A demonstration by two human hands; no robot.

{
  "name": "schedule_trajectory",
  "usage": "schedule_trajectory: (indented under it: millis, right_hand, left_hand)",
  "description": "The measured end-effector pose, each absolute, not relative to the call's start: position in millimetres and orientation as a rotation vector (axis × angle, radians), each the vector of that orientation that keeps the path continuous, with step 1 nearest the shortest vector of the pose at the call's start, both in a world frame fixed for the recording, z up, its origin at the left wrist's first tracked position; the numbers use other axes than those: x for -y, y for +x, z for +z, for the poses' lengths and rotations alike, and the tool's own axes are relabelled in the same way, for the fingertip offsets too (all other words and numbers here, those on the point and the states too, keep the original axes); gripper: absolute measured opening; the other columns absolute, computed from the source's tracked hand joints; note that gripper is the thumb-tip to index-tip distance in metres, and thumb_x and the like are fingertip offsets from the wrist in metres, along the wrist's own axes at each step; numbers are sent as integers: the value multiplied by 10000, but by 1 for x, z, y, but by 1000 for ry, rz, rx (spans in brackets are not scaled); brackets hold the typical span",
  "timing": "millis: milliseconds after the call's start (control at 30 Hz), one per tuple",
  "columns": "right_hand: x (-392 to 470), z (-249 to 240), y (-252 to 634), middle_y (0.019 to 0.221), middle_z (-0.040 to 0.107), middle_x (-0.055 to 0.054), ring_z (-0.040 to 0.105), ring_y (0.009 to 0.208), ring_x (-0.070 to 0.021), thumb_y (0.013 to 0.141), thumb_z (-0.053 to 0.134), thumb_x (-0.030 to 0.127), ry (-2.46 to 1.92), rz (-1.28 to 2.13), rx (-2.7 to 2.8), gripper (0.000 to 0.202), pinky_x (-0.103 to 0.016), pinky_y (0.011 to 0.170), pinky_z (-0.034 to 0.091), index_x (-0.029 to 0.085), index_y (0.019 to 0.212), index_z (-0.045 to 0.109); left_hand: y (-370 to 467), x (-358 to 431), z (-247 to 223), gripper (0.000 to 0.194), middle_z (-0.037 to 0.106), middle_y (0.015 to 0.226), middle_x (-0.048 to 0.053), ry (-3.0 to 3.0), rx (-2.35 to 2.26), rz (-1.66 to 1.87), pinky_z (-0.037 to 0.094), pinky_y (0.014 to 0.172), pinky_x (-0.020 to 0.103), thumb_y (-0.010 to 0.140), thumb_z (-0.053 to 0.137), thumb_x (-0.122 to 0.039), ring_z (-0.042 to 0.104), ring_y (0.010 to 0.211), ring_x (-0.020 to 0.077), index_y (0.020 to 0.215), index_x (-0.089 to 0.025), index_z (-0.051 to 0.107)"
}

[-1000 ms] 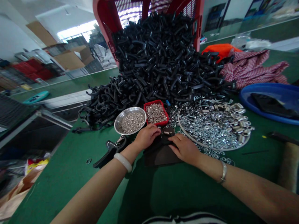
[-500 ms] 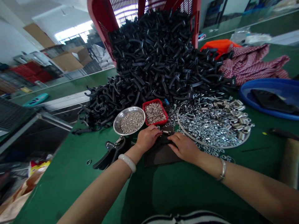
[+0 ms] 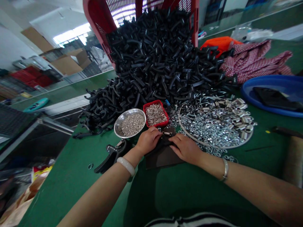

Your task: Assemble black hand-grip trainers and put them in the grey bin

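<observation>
Lying crosswise, the spring (image 3: 167, 133) is flanked by the left hand (image 3: 148, 140), its hold unclear, and the right hand (image 3: 187, 148), by which the black handle (image 3: 163, 143) is pinched

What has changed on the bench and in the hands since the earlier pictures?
Only the view shifted slightly; nothing visibly moved, was taken or let go. The left hand and right hand stay at the black part beside the spring; bowl and red tray stayed put.
</observation>
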State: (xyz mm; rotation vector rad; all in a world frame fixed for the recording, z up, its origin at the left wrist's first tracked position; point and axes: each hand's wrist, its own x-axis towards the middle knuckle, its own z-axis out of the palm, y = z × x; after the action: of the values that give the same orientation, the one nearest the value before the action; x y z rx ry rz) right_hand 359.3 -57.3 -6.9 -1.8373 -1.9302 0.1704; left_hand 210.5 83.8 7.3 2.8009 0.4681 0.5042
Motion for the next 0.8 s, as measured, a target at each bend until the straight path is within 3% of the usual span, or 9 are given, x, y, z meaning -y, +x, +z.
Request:
schedule_trajectory:
  millis: [800]
  right_hand:
    - [58,-8,360,954,559,-104,528,933,-213,838,488,207,-1862,166,1933,229,-344,806,442,140,1046,558]
  left_hand:
    - [213,-81,12,191,550,885,66,2908,-398,382,501,721,281,859,426,-178,552,817,147,931,-160,603]
